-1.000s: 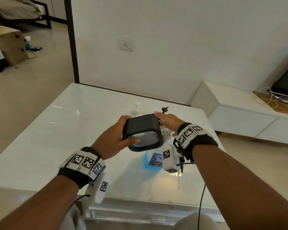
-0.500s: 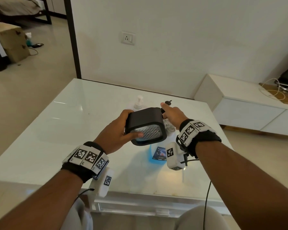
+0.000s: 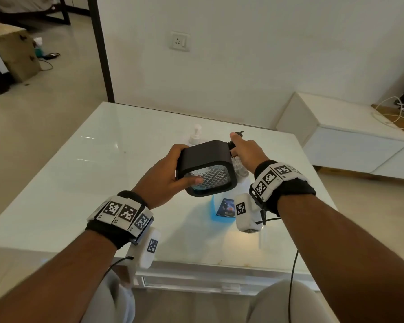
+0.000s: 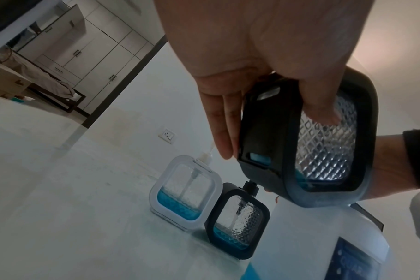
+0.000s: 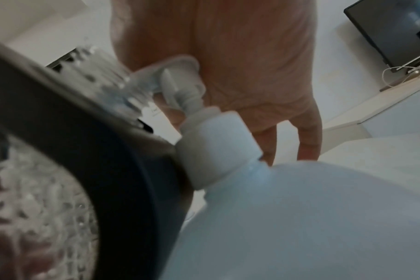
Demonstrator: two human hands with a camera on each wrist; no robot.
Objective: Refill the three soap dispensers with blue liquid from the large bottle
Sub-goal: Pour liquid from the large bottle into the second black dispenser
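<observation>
The large translucent plastic bottle of blue liquid [image 3: 222, 212] is standing on the glossy white counter [image 3: 56, 183]. Above it, the left hand [image 3: 163, 180] is clamping its grip around a tilted black-framed square glass dispenser [image 3: 208, 169]. The right hand [image 3: 245, 152] is reaching over the bottle's pump; its grip cannot be told. Beyond, a white-framed dispenser [image 4: 185, 191] and a second black-framed dispenser [image 4: 237, 223] are standing side by side.

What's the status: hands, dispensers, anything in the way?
Left hand holds black dispenser tilted at big bottle's pump. Right hand on the pump. White dispenser and second black one stand on table, each low on blue. Nothing in the way.
</observation>
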